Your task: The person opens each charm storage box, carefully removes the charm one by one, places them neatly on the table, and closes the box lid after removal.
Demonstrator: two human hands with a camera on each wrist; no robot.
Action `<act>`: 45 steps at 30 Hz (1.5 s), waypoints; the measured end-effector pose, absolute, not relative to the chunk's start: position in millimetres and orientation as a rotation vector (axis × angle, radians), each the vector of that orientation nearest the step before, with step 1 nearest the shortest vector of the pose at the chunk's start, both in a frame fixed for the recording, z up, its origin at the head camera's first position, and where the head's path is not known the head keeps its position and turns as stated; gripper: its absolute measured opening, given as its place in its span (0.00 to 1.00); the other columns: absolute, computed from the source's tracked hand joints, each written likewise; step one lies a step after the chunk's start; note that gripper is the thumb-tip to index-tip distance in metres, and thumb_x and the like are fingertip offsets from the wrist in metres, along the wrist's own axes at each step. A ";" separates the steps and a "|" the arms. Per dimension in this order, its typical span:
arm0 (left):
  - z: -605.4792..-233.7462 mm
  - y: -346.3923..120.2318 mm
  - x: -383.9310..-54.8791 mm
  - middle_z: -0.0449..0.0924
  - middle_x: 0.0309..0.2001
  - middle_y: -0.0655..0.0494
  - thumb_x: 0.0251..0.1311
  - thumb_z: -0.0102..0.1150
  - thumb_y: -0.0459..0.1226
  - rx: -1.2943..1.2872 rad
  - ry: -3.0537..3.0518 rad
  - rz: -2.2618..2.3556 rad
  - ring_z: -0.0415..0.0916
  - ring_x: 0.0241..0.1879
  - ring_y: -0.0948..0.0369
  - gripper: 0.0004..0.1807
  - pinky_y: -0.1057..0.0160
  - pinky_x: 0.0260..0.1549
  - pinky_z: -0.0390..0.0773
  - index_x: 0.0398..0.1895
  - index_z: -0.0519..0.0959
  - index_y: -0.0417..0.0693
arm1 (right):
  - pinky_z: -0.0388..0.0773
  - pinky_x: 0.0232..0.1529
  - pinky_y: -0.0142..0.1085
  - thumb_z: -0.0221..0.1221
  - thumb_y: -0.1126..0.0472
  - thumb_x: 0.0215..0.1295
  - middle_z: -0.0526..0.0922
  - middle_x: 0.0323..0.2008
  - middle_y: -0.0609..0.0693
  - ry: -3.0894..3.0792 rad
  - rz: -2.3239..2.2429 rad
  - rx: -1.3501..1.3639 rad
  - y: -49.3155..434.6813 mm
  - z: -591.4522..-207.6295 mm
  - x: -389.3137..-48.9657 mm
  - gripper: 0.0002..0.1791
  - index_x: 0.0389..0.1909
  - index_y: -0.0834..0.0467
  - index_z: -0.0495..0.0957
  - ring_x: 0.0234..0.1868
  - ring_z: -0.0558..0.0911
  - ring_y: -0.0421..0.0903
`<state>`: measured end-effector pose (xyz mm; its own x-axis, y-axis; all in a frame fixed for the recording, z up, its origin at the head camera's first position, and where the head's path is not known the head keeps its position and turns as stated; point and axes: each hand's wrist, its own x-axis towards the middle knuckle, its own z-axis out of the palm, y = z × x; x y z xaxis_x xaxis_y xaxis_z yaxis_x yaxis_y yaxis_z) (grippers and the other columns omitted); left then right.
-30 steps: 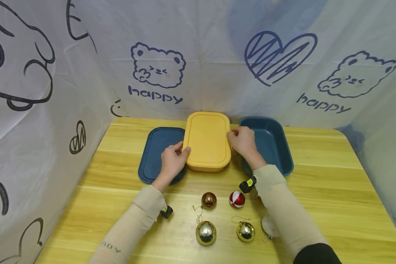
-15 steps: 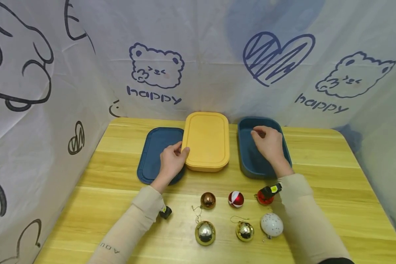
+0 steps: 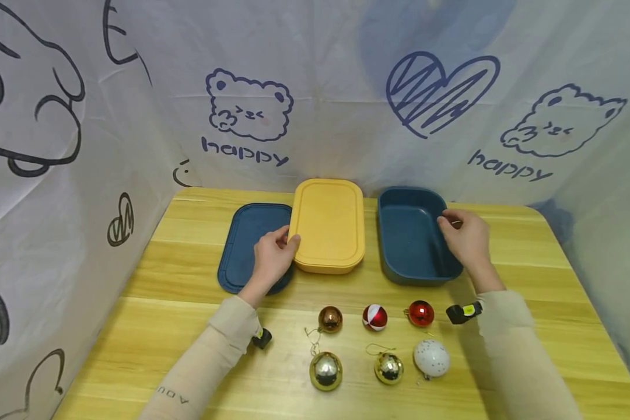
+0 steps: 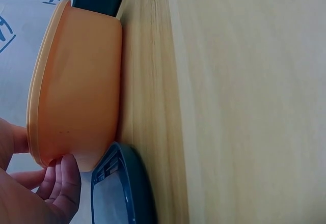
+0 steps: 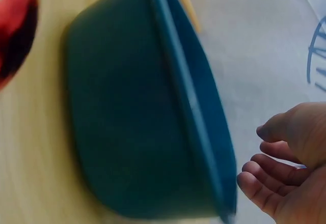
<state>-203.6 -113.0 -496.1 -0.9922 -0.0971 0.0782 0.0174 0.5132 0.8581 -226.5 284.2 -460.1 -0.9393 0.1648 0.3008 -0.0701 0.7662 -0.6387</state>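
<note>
My left hand (image 3: 273,255) grips the near left corner of a yellow lidded storage box (image 3: 328,224), its thumb on the lid and its fingers beneath the rim. In the left wrist view, the fingers curl at the lower end of the box wall (image 4: 81,86). My right hand (image 3: 467,240) is at the right rim of a dark blue open container (image 3: 409,236), fingers loosely bent. The right wrist view shows those fingertips just off the container's rim (image 5: 196,107), with nothing between thumb and fingers. A dark blue lid (image 3: 245,245) lies flat left of the yellow box, partly behind my left hand.
Christmas baubles lie in front of the boxes: brown (image 3: 330,319), red and white (image 3: 375,317), red (image 3: 420,314), white speckled (image 3: 431,358), gold (image 3: 388,368) and a larger gold one (image 3: 325,371). A printed cloth (image 3: 341,140) hangs behind the wooden table (image 3: 525,280).
My right hand has left the yellow box's right edge and moved right, across the blue container to its far right rim. The left hand stays on the yellow box.
</note>
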 end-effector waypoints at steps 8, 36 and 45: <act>-496.7 -116.6 -204.2 0.81 0.40 0.49 0.75 0.62 0.46 0.061 -2.647 -1.504 0.81 0.38 0.55 0.28 0.61 0.37 0.75 0.71 0.78 0.42 | 0.67 0.34 0.23 0.60 0.61 0.75 0.88 0.48 0.70 -2.607 0.925 -0.180 300.1 -469.7 -222.6 0.18 0.56 0.71 0.84 0.46 0.87 0.65; -499.3 -165.0 -206.5 0.88 0.47 0.43 0.74 0.62 0.43 0.186 -2.645 -1.364 0.87 0.48 0.48 0.25 0.50 0.44 0.85 0.69 0.79 0.41 | 0.65 0.29 0.16 0.59 0.57 0.78 0.89 0.48 0.68 -2.600 1.014 -0.225 308.8 -489.2 -216.6 0.19 0.54 0.69 0.86 0.43 0.86 0.59; -504.7 -212.3 -205.4 0.88 0.44 0.38 0.73 0.63 0.38 0.278 -2.590 -1.215 0.86 0.45 0.44 0.19 0.55 0.42 0.81 0.60 0.85 0.37 | 0.65 0.30 0.16 0.59 0.57 0.78 0.89 0.48 0.69 -2.596 1.023 -0.221 311.4 -492.7 -217.4 0.19 0.54 0.69 0.86 0.43 0.85 0.59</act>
<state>-205.4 -212.3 -504.7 -0.9462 -0.2827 0.1574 -0.0597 0.6306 0.7738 -217.4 311.4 -492.7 -0.9298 0.2651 0.2552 0.0198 0.7285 -0.6848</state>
